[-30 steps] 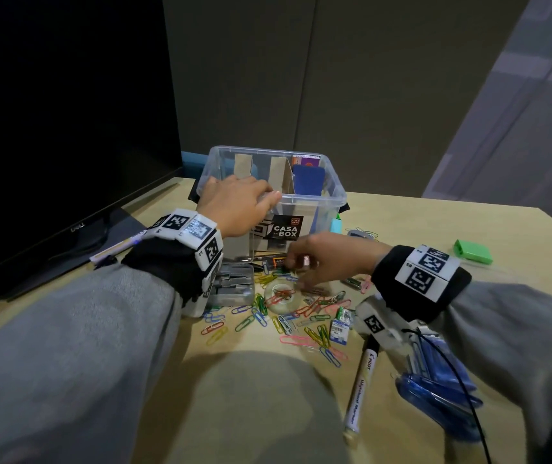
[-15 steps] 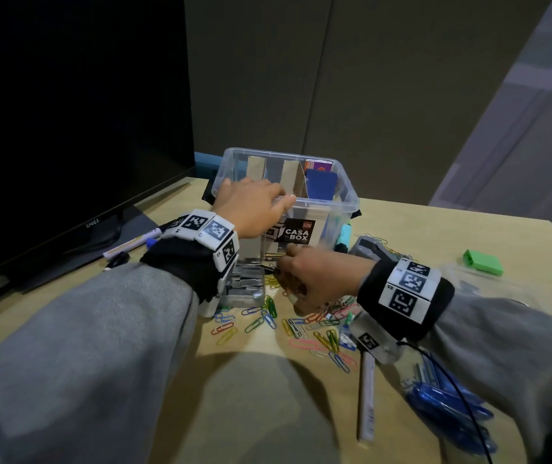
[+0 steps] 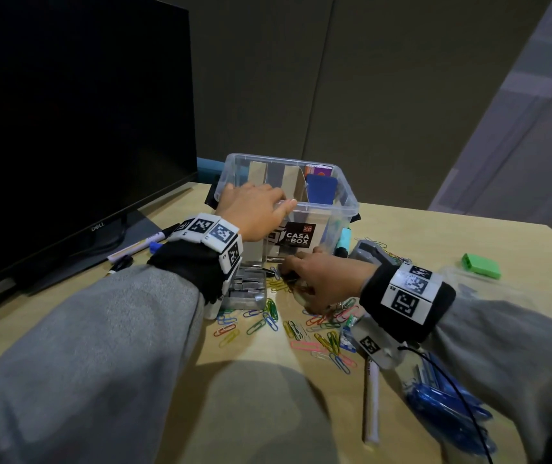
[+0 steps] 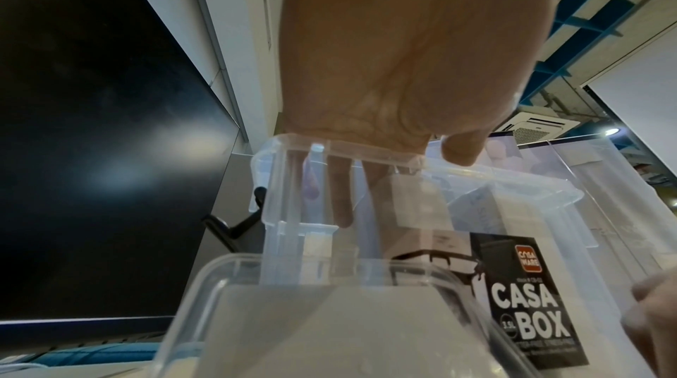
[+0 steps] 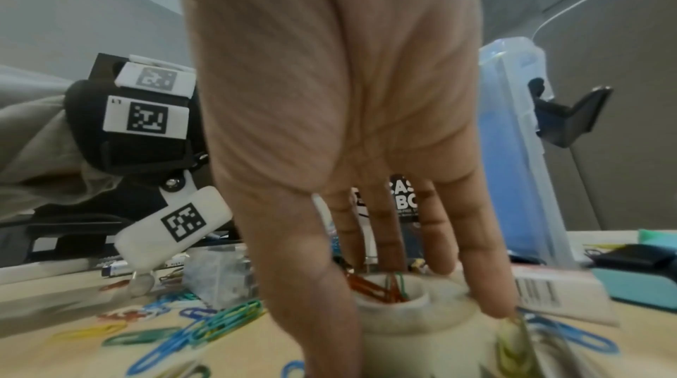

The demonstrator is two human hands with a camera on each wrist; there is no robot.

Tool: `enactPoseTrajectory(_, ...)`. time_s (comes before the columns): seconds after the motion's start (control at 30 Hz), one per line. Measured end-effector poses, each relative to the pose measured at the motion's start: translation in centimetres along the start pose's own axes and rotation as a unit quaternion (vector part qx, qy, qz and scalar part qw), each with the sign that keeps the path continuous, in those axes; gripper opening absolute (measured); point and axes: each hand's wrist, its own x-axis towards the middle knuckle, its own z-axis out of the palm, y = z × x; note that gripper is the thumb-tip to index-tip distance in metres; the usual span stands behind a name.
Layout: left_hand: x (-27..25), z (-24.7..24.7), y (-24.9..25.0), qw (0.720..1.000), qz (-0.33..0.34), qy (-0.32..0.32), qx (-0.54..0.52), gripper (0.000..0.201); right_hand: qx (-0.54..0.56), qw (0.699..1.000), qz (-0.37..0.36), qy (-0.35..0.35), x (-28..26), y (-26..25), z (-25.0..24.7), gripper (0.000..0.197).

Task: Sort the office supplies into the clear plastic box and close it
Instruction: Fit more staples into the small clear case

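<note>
The clear plastic box (image 3: 344, 195) stands open at the back of the desk, with cardboard dividers and a blue card inside. My left hand (image 3: 251, 209) lies on its near left rim (image 4: 512, 184), fingers (image 4: 340, 196) hooked down inside the wall. Just in front of the box, my right hand (image 3: 321, 279) comes down over a white tape roll (image 5: 414, 323). Thumb and fingers (image 5: 384, 225) straddle and grip the roll, which has paper clips in its core. Coloured paper clips (image 3: 267, 323) lie scattered around it.
A clear case of staples (image 3: 247, 289) sits under my left wrist. A white marker (image 3: 371, 403) and a blue pen pack (image 3: 445, 406) lie near right. A grey stapler (image 3: 373, 252), a green block (image 3: 480, 265) and a dark monitor (image 3: 67, 128) stand around.
My right hand has moved left from the paper clips toward the box front and closed down over the tape roll. My left hand has stayed on the box rim.
</note>
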Motion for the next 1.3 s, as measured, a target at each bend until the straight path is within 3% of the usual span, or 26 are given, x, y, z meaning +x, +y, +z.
enactPoseTrajectory(0.1, 0.0, -0.1, 0.1, 1.000, -0.002, -0.005, 0.000, 0.048, 0.023, 0.999, -0.020, 0.025, -0.2, 0.1, 0.0, 0.079)
enactPoseTrajectory(0.23, 0.1, -0.3, 0.1, 1.000, -0.004, -0.015, 0.001, 0.049, 0.158, 0.986, -0.019, 0.051, -0.7, 0.5, -0.7, 0.074)
enactPoseTrajectory(0.47, 0.1, -0.2, 0.1, 1.000, -0.005, -0.012, -0.001, 0.049, 0.189, 0.981, -0.021, 0.048, -1.5, 1.4, -1.0, 0.042)
enactPoseTrajectory(0.6, 0.1, -0.2, 0.1, 1.000, -0.005, -0.014, -0.004, 0.048, 0.242, 0.966, 0.017, 0.086, -1.6, 2.2, -0.8, 0.019)
enactPoseTrajectory(0.7, 0.0, -0.2, 0.1, 1.000, -0.004, -0.015, -0.007, 0.048, 0.296, 0.945, 0.063, 0.126, -1.9, 3.4, -1.3, 0.017)
enactPoseTrajectory(0.8, 0.0, -0.1, 0.2, 1.000, -0.005, -0.013, -0.008, 0.048, 0.246, 0.955, 0.107, 0.129, -2.4, 4.9, -1.9, 0.018)
enactPoseTrajectory(0.9, 0.0, -0.1, 0.2, 1.000, -0.005, -0.012, -0.010, 0.047, 0.115, 0.981, 0.144, 0.062, -2.7, 6.1, -2.1, 0.024)
enactPoseTrajectory(1.07, 0.0, -0.2, 0.2, 1.000, -0.005, -0.010, -0.004, 0.048, 0.013, 0.984, 0.180, 0.002, -2.8, 7.2, -1.0, 0.030)
enactPoseTrajectory(1.2, 0.0, -0.1, 0.1, 1.000, -0.005, -0.010, -0.005, 0.049, -0.042, 0.980, 0.172, 0.091, -2.5, 6.7, -0.2, 0.024)
enactPoseTrajectory(1.3, 0.0, -0.1, 0.1, 1.000, -0.006, -0.010, -0.003, 0.049, -0.053, 0.980, 0.117, 0.151, -2.1, 6.1, 0.3, 0.021)
